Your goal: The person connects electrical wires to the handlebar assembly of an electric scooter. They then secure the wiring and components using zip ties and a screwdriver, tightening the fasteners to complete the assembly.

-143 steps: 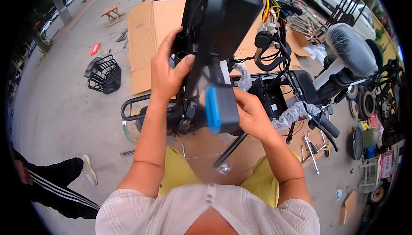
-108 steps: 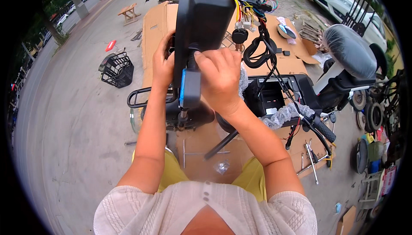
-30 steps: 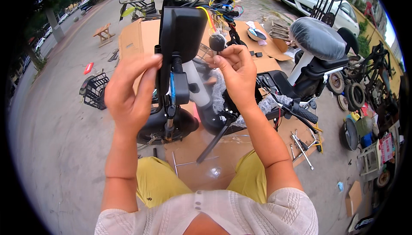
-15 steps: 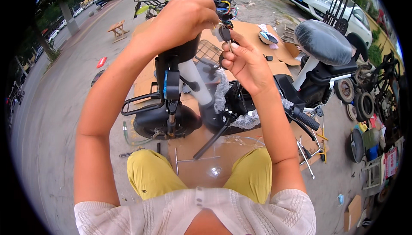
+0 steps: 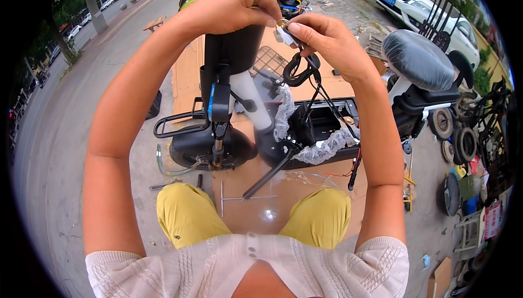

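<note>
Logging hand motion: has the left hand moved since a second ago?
Yes: the left hand has moved up and rightward, from lower than the wrapped seat in the picture to higher.

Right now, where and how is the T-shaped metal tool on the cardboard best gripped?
The T-shaped tool is probably best pinched from above by its crossbar, on the left: it lies flat on the cardboard, and a black bar overlaps its shaft in this view.
</note>
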